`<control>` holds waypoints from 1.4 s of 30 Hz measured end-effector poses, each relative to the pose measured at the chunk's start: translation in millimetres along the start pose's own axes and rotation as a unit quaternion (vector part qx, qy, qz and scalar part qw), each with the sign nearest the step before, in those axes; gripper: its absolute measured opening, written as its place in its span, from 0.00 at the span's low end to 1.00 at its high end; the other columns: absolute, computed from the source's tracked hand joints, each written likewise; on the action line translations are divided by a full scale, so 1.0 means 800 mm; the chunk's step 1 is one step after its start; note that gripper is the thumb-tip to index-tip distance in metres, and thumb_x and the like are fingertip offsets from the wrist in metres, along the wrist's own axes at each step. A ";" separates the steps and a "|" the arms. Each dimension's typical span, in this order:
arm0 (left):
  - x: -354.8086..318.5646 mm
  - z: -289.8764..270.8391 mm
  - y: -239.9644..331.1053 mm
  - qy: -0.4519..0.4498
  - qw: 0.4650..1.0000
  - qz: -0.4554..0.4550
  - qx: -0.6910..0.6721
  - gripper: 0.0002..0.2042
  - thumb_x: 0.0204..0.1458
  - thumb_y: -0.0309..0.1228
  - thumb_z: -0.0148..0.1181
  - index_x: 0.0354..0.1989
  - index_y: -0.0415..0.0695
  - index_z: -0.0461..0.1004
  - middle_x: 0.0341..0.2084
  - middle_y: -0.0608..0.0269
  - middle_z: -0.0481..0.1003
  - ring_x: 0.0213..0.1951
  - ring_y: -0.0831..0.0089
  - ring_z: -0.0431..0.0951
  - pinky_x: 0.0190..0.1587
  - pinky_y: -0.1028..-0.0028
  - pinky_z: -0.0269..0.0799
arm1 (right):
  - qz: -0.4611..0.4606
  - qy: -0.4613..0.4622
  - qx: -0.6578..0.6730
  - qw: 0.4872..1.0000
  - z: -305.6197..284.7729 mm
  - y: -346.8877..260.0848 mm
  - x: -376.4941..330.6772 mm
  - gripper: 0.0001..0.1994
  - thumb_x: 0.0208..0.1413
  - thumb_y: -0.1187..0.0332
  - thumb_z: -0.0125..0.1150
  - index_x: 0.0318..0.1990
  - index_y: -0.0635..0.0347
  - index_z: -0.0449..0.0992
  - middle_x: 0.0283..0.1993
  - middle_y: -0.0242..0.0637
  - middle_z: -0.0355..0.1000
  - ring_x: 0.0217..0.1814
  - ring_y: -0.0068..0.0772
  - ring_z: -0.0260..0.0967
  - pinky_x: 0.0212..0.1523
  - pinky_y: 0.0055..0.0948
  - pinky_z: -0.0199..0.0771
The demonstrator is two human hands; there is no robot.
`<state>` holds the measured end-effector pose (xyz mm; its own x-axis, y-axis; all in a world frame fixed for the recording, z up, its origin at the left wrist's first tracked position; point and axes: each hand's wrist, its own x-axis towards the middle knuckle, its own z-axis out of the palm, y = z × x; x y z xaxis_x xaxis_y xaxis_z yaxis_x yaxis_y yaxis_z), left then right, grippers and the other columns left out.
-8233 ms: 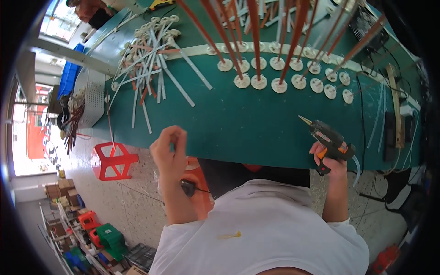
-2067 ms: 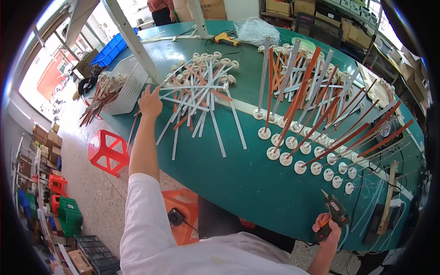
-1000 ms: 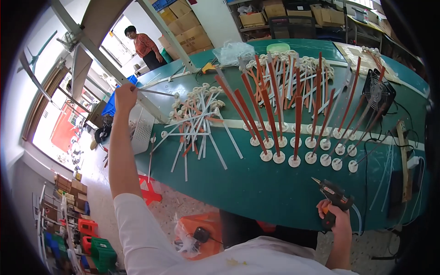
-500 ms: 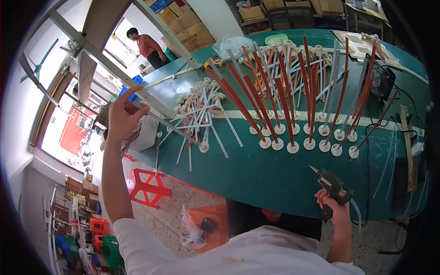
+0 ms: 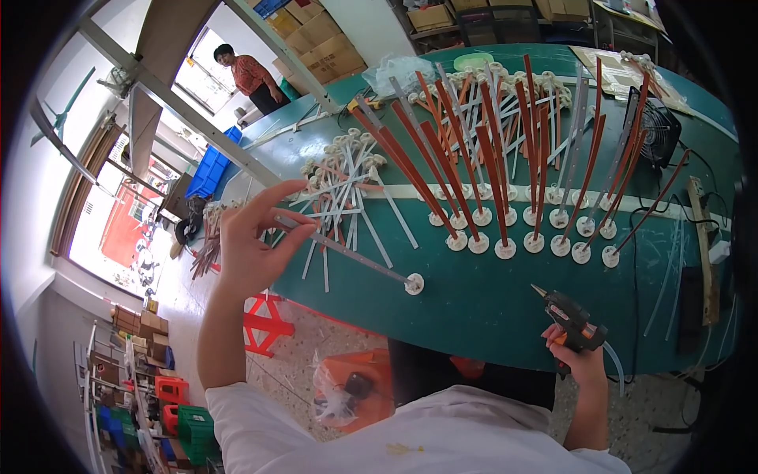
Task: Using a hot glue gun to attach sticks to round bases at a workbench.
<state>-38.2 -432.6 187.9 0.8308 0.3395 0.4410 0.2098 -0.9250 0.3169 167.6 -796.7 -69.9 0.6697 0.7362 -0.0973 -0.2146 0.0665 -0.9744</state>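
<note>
Between thumb and fingers, my left hand [image 5: 264,237] pinches one end of a pale flat strip [image 5: 355,255]. A round white disc [image 5: 414,284] sits at the strip's other end, over the near part of the table. My right hand [image 5: 575,347] grips a black glue gun [image 5: 575,322], its nozzle pointing up and left; a clear glue stick [image 5: 614,367] trails from its back. Ahead stand several brown strips [image 5: 493,186] and a few pale ones, upright or leaning on round white bases [image 5: 505,250]. Left of them lies a loose pile of pale strips [image 5: 339,197] with white ends.
The green table [image 5: 466,316] curves around me. At right are a black fan [image 5: 657,138], cables and a power strip [image 5: 701,253]. More strips lie heaped at the back beside a clear plastic bag [image 5: 391,77]. A red stool [image 5: 264,324] stands below; another person [image 5: 251,79] stands beyond the table.
My left hand has moved right and down, carrying the pale strip and its disc away from the pile toward the middle. My right hand with the glue gun stays nearly still.
</note>
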 end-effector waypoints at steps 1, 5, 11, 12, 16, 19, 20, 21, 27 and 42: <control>0.000 0.001 0.000 -0.012 1.000 -0.001 0.011 0.24 0.46 0.19 0.69 0.55 0.43 0.76 0.31 0.60 0.84 0.35 0.75 0.86 0.34 0.82 0.77 | -0.014 0.000 0.016 1.000 0.000 0.003 0.002 0.07 0.44 0.78 0.64 0.33 0.64 0.76 0.32 0.40 0.74 0.41 0.33 0.73 0.36 0.30 0.72; -0.002 0.013 -0.002 0.001 1.000 0.009 -0.019 0.23 0.47 0.17 0.68 0.55 0.42 0.76 0.38 0.58 0.83 0.36 0.75 0.85 0.35 0.80 0.78 | 0.008 -0.001 0.048 0.999 -0.005 0.009 0.001 0.07 0.44 0.79 0.63 0.33 0.64 0.77 0.32 0.40 0.74 0.41 0.33 0.73 0.36 0.31 0.72; -0.001 0.026 -0.006 -0.019 0.998 -0.007 -0.063 0.24 0.48 0.16 0.68 0.56 0.37 0.73 0.37 0.58 0.81 0.38 0.74 0.84 0.36 0.82 0.78 | 0.008 -0.003 0.023 1.000 -0.006 0.007 0.003 0.06 0.46 0.78 0.63 0.34 0.65 0.77 0.34 0.43 0.75 0.37 0.30 0.72 0.35 0.28 0.71; 0.000 0.027 -0.004 -0.032 0.996 -0.013 -0.080 0.23 0.48 0.16 0.67 0.55 0.37 0.74 0.37 0.58 0.82 0.38 0.74 0.84 0.37 0.81 0.78 | 0.005 -0.002 0.028 1.000 -0.005 0.008 0.004 0.06 0.46 0.78 0.63 0.34 0.65 0.77 0.35 0.44 0.75 0.36 0.29 0.71 0.34 0.28 0.71; -0.002 0.031 -0.022 -0.076 0.983 0.037 -0.160 0.14 0.48 0.18 0.66 0.45 0.40 0.81 0.35 0.58 0.83 0.35 0.73 0.85 0.39 0.77 0.78 | -0.005 0.002 0.059 0.998 -0.004 0.012 0.005 0.06 0.47 0.78 0.63 0.34 0.66 0.77 0.38 0.46 0.75 0.35 0.29 0.71 0.34 0.28 0.70; 0.001 0.029 -0.019 -0.140 0.978 0.064 -0.141 0.08 0.48 0.18 0.67 0.37 0.37 0.81 0.33 0.57 0.83 0.34 0.72 0.84 0.38 0.77 0.78 | 0.013 0.009 0.063 0.998 -0.006 0.012 0.005 0.06 0.47 0.78 0.63 0.34 0.66 0.77 0.39 0.47 0.75 0.34 0.29 0.71 0.33 0.28 0.70; 0.003 0.031 -0.018 -0.137 0.978 0.066 -0.142 0.08 0.48 0.18 0.67 0.37 0.37 0.81 0.33 0.57 0.83 0.34 0.72 0.84 0.38 0.77 0.78 | 0.009 0.009 0.062 0.998 -0.005 0.012 0.003 0.06 0.47 0.78 0.63 0.34 0.66 0.77 0.39 0.47 0.75 0.34 0.29 0.71 0.33 0.28 0.70; 0.003 0.035 -0.018 -0.146 0.975 0.082 -0.143 0.07 0.47 0.18 0.67 0.36 0.37 0.82 0.31 0.57 0.83 0.33 0.71 0.84 0.38 0.76 0.78 | 0.015 0.008 0.071 0.997 -0.006 0.014 0.003 0.06 0.48 0.78 0.63 0.35 0.66 0.77 0.39 0.47 0.75 0.34 0.29 0.71 0.33 0.28 0.70; -0.002 0.054 -0.034 -0.180 0.965 0.099 -0.161 0.09 0.44 0.16 0.69 0.35 0.39 0.82 0.31 0.56 0.83 0.32 0.68 0.84 0.37 0.73 0.79 | 0.008 -0.001 0.074 0.997 -0.007 0.017 0.002 0.05 0.51 0.76 0.63 0.35 0.66 0.77 0.39 0.48 0.75 0.34 0.29 0.71 0.33 0.27 0.70; -0.018 0.097 -0.058 -0.233 0.957 0.065 -0.162 0.08 0.45 0.15 0.68 0.34 0.39 0.82 0.33 0.56 0.83 0.35 0.65 0.85 0.39 0.72 0.80 | 0.014 0.000 0.082 0.997 -0.007 0.019 0.005 0.06 0.51 0.77 0.62 0.37 0.66 0.77 0.40 0.48 0.74 0.36 0.30 0.71 0.33 0.26 0.71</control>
<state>-19.5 -407.8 101.8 0.9946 0.0426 0.0950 -0.0183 -0.8267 0.5623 170.9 -796.6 -86.1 0.6620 0.7391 -0.1244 -0.3463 0.1544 -0.9253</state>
